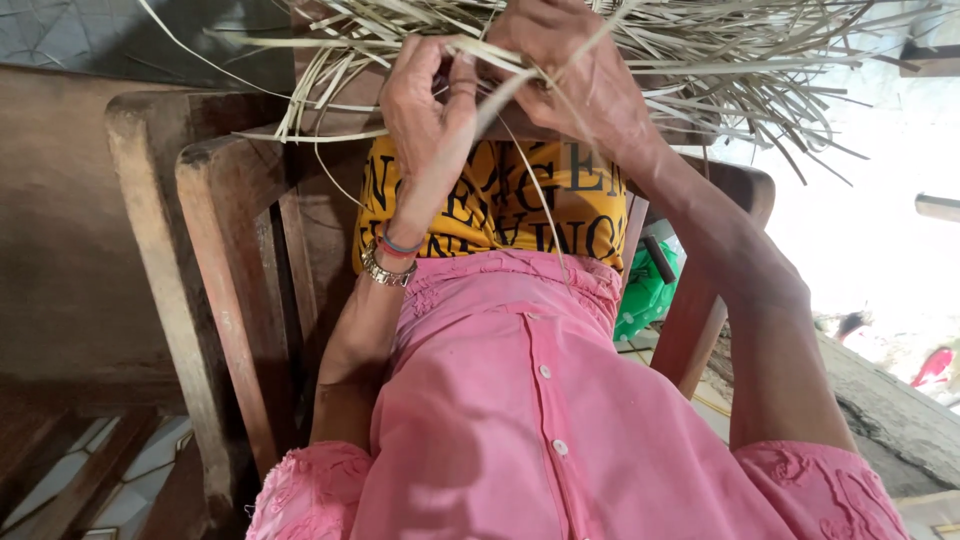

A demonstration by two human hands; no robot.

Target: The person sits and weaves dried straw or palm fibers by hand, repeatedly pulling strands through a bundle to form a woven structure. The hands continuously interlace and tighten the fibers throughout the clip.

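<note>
The left hand [428, 105] pinches one pale, flat dried-leaf strip [505, 90] between thumb and fingers, keeping it taut. The right hand [580, 75], just beside, closes its fingers over the loose bundle of pale strips [720, 70], steadying it above the brown wooden chair [215, 280].

Dry straw strips [700, 60]: pale, matt, fibrous. Chair [215, 300]: worn wood, dull reddish finish, rough edges. Shirt [520, 420]: pink woven cloth, matt, plastic buttons. Bracelet [385, 270]: shiny metal links. Green object [645, 295], right: glossy plastic.
</note>
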